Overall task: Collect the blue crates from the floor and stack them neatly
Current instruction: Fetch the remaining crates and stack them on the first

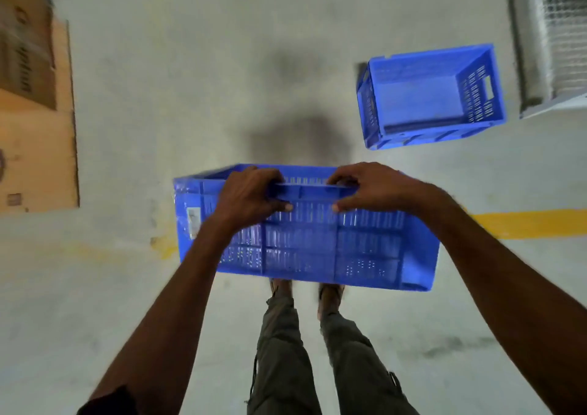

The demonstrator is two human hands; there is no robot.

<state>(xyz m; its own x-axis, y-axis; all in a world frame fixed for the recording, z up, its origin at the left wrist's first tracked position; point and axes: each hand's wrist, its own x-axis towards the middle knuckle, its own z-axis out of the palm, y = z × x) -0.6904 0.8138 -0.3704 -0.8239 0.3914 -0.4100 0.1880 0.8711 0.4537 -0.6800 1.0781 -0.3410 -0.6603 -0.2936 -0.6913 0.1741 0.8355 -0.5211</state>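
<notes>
A blue slotted crate (305, 249) hangs in front of me above my feet, carried clear of the floor by its near long rim. My left hand (251, 192) grips that rim left of the middle, fingers curled over the top and thumb on the outer wall. My right hand (371, 189) grips the same rim right of the middle in the same way. A second blue crate (425, 100) sits open side up on the floor, ahead and to the right.
Cardboard boxes (31, 97) stand at the left edge. A white mesh-fronted unit (552, 39) stands at the upper right, close behind the second crate. A yellow painted line (533, 224) crosses the grey concrete floor on the right.
</notes>
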